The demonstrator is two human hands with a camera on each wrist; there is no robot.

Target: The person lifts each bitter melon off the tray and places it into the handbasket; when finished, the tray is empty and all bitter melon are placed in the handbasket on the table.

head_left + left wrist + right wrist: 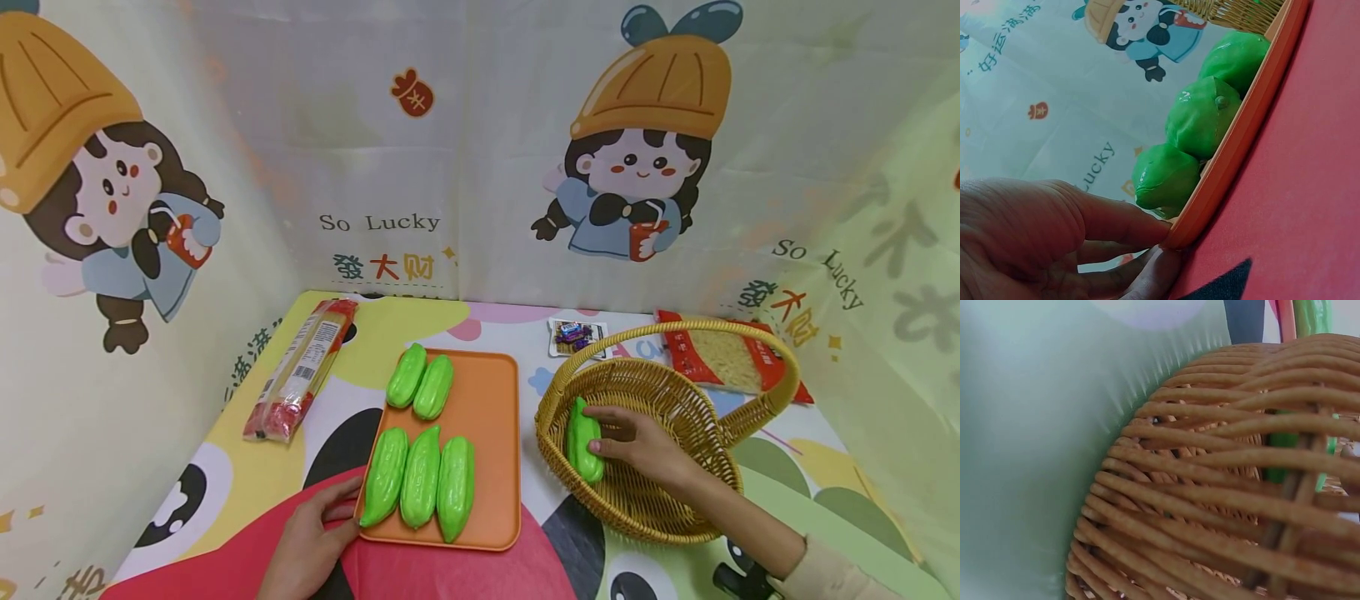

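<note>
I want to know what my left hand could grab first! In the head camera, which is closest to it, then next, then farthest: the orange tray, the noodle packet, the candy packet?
1. Orange tray: touching the left hand, just right of it.
2. Noodle packet: farther back, on the table's left.
3. Candy packet: far back right, behind the basket.

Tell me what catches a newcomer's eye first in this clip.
Five bright green gourds lie on an orange tray mid-table, the left hand touching its near corner. To its right, the right hand holds a sixth gourd inside a wicker basket.
</note>
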